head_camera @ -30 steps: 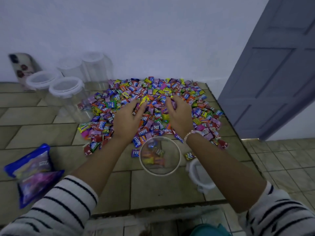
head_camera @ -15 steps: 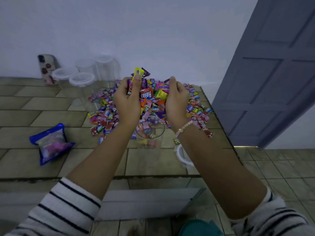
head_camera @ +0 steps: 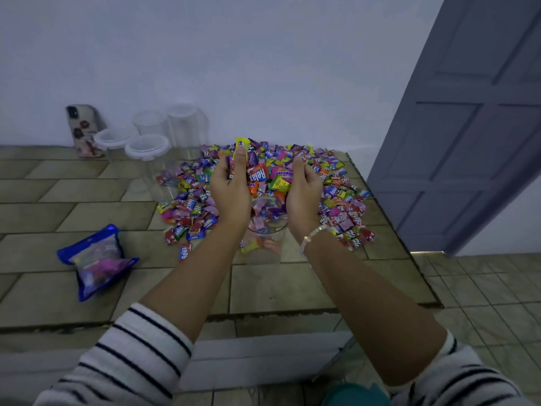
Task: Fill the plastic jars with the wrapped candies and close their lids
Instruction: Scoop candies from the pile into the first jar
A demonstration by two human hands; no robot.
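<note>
A big pile of wrapped candies in many colours covers the tiled platform near the wall. My left hand and my right hand are cupped together, holding a bunch of candies between them. Right under the hands stands an open clear plastic jar with some candies in its bottom; a few candies are falling into it. Its lid is hidden behind my right forearm.
Several empty clear jars, some with white lids, stand at the back left by the wall, beside a phone leaning upright. A blue candy bag lies at the left. The platform edge drops off at the right, by a grey door.
My two hands scooped candies out of the pile, lifted them and now hold them over the open jar. Candies have begun to drop into it.
</note>
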